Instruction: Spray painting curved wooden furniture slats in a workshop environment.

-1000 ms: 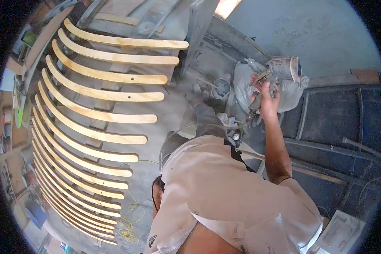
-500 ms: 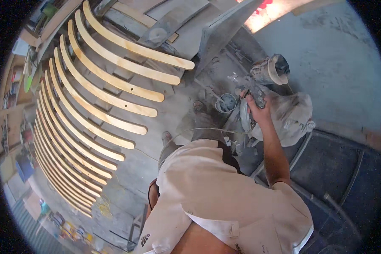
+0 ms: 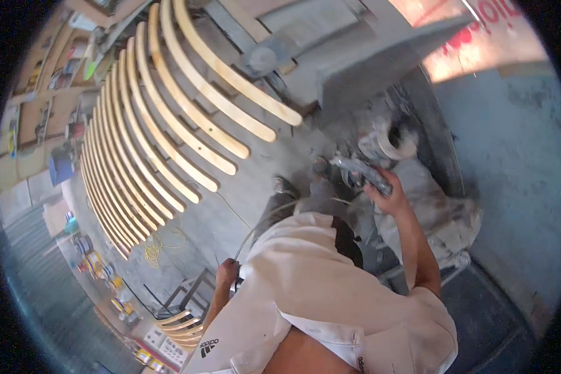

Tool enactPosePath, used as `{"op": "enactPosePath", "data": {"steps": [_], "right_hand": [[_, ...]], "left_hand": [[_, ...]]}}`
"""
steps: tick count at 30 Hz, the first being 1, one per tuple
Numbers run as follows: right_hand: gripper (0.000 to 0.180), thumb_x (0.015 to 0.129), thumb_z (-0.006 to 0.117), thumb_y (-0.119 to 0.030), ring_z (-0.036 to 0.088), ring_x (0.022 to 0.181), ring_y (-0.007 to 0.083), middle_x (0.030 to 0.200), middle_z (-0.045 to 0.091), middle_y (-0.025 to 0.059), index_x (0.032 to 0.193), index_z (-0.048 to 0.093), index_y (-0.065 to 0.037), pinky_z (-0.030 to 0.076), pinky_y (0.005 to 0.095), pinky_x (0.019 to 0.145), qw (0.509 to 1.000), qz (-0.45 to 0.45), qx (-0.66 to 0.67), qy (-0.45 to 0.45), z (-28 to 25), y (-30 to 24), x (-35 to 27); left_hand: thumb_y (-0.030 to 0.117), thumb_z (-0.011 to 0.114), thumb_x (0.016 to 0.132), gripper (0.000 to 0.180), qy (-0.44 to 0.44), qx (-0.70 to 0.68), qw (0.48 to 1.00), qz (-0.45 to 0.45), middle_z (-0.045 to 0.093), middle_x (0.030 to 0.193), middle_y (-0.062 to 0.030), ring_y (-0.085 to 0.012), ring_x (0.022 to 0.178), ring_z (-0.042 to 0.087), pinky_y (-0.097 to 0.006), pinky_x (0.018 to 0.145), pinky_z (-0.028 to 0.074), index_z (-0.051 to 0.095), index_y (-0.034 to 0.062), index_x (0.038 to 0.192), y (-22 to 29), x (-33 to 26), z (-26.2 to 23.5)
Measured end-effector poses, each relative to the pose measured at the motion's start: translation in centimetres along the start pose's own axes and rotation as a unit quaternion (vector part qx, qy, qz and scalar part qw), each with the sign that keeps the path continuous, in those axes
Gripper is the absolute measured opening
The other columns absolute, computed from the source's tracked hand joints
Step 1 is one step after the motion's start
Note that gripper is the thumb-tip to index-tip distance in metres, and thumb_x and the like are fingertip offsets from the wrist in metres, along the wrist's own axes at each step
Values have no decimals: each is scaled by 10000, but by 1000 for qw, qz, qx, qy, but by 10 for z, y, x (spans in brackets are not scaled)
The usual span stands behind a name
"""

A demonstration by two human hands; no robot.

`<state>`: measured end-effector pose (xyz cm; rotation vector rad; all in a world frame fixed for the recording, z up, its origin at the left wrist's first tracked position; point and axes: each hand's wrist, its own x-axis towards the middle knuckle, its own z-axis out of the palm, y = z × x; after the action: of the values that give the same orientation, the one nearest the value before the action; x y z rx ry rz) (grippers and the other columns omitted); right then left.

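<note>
My right hand [image 3: 388,194] is wrapped round the grip of a grey, dusty tool that looks like a spray gun [image 3: 358,169]; motion blur hides its details. A thin, pale hose [image 3: 277,210] crosses in front of my legs. Low on my left side, my left hand [image 3: 228,272] is closed round this hose, beside my shirt. To the left, a long row of curved, light wooden slats [image 3: 212,93] lies spaced apart on supports. A dusty white bucket [image 3: 386,144] stands just beyond the tool, near a dust-covered cloth or sack [image 3: 436,212].
A grey slanted panel [image 3: 380,71] rises ahead. Shelves with clutter [image 3: 50,81] line the far left. A yellow coiled cord [image 3: 158,249] lies on the floor near a dark metal frame [image 3: 190,293] and more curved slats [image 3: 182,327]. A dark panel [image 3: 480,311] is behind right.
My right hand has lifted the tool away from the small container and cloth. My left hand has come into view, holding the hose. The view has turned, shifting the slats.
</note>
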<state>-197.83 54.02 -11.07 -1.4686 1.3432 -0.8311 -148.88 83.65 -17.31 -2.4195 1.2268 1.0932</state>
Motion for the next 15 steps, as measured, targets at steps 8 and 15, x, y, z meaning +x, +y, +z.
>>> {"op": "enactPosePath", "data": {"steps": [8, 15], "right_hand": [[219, 871, 699, -176, 625, 653, 121, 800, 651, 52, 1028, 629, -40, 509, 266, 605, 998, 42, 23, -51, -47, -102, 71], [233, 899, 681, -203, 580, 617, 127, 932, 661, 104, 956, 607, 11, 473, 267, 521, 992, -3, 75, 102, -56, -124, 44]], "left_hand": [[361, 562, 850, 316, 73, -50, 996, -9, 679, 944, -190, -392, 931, 638, -484, 786, 499, 665, 83, 961, 32, 41, -12], [281, 608, 834, 260, -54, 97, 993, 50, 684, 949, -197, -375, 938, 651, -464, 785, 517, 698, 105, 1004, 44, 82, 3]]}}
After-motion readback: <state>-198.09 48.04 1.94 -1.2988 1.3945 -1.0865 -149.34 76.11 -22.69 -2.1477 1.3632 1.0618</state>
